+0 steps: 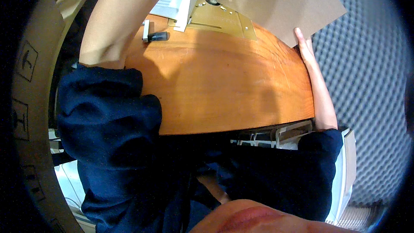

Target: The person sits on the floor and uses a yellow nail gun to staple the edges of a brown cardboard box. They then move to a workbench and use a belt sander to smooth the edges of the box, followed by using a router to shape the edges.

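Brown flat board, probably stiff card or thin fibreboard (282, 4), is the main thing here. It's up at the far right of the desk, covering part of a gold-coloured metal plate with slots and screws (224, 20). Can't tell if the board rests on that plate or hangs just above it.

The right grip (305, 48) has the near right corner, thumb laid along the face and the other fingers mostly tucked out of sight, so it's pinched around the edge. The bare left forearm (116, 26) runs up and out the top, so no clue what the left grip is doing, holding something or not.

Looks to me like a hold-and-position stage, with the board being steadied by its corner over the metalwork. If so, I'd say the next move calls for keeping that corner supported and the board flat, plus minding the small metal post (212, 0) sticking up by its left edge.

Also around: a long white strip (186, 6) beside the plate, and a metal fitting with a black cylindrical handle (157, 36) nearer the left arm. All that sits over an orange-brown wooden desk (215, 82), with bumpy grey foam (362, 82) off to the right.
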{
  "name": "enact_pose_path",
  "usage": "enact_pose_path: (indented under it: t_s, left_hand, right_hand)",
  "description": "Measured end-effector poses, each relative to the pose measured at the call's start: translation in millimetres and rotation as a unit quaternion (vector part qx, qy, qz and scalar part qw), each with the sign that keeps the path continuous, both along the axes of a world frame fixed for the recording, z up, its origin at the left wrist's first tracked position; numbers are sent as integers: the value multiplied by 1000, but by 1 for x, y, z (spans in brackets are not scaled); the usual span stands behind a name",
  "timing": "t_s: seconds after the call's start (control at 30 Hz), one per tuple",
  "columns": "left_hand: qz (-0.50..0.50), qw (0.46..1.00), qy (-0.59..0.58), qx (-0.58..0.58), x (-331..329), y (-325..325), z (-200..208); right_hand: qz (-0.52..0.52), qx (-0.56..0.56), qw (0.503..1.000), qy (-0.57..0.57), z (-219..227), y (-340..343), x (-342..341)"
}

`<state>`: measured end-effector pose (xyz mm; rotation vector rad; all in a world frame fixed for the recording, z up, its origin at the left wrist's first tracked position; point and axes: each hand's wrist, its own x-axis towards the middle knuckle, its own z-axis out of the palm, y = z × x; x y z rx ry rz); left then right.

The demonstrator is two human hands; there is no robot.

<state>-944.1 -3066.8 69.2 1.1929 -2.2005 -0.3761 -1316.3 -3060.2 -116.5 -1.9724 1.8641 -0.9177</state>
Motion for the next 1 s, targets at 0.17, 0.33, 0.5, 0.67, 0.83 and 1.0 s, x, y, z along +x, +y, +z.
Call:
enact_pose_path:
  t_s: [0.17,0.33,0.5,0.67,0.83,1.0]
  left_hand:
    - [30,999,-11,-8,-2,-5,2]
    - [26,999,19,-13,-3,-2,1]
    - [50,998,36,-19,-7,3,-2]
    - [85,989,-44,-113,-7,19,-1]
    - [92,989,-43,-108,-8,41,-2]
    - [90,988,-33,-123,-10,46,-1]
  right_hand:
    - [-1,-39,999,12,0,-1,5]
    - [58,-86,995,-10,7,6,13]
    - [38,-76,996,0,5,6,13]
    - [82,-77,993,-43,7,14,21]
    - [23,-52,998,-7,3,20,8]
    - [-25,8,999,-26,8,42,11]
